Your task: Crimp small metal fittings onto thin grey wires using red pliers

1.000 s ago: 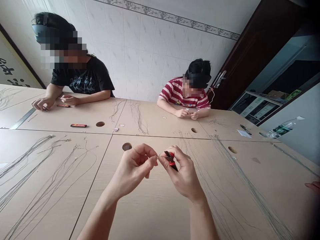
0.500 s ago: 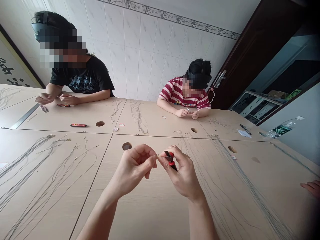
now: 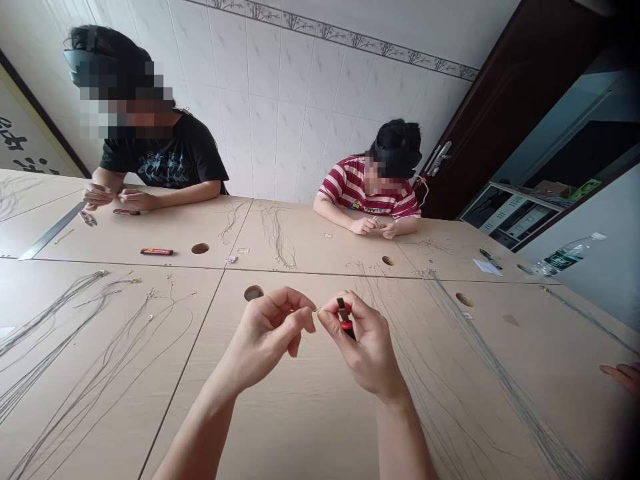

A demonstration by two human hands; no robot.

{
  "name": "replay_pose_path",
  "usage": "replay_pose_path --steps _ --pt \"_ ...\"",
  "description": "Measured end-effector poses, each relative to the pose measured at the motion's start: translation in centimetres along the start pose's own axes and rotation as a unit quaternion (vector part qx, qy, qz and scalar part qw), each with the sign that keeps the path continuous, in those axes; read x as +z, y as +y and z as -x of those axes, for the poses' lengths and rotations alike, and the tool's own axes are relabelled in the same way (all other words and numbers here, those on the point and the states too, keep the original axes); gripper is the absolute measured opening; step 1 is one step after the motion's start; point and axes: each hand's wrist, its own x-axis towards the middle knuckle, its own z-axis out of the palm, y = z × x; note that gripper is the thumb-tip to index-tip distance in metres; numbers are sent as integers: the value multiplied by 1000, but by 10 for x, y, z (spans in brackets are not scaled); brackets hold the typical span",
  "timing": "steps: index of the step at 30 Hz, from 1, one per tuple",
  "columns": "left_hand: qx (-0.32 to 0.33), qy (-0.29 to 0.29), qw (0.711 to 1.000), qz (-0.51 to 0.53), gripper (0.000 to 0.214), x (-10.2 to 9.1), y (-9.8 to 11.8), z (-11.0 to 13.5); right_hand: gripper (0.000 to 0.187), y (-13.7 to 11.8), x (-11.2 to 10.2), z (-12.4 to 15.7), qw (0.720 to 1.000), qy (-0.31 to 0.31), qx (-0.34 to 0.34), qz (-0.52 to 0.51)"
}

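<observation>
My left hand (image 3: pixel 267 337) is raised over the wooden table (image 3: pixel 310 427), thumb and fingers pinched on the end of a thin chain or wire that is too fine to make out clearly. My right hand (image 3: pixel 363 347) is closed round small red-handled pliers (image 3: pixel 345 319), whose dark jaws point up and left toward the pinch. The two hands almost touch above the table's middle.
Bundles of thin chains (image 3: pixel 90 347) lie spread at the left and more chains (image 3: pixel 500 380) at the right. Two people sit across the table, hands on small parts. A red-black flat tool (image 3: pixel 157 252), cable holes (image 3: pixel 253 293), a water bottle (image 3: pixel 567 257) and another person's fingers (image 3: pixel 623 375) are around.
My right hand has turned the pliers more upright. The far-left person's hands have drawn in closer together. My left hand stays in its pinch.
</observation>
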Motion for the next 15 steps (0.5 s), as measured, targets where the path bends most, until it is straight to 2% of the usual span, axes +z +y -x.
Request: replay_pose_path --steps 8,15 --pt "6 -4 1000 3 9 1 1 -1 16 0 2 -1 1000 11 9 -6" --pt "15 -15 1000 8 18 0 -2 0 17 -1 1 -1 1000 -8 18 6"
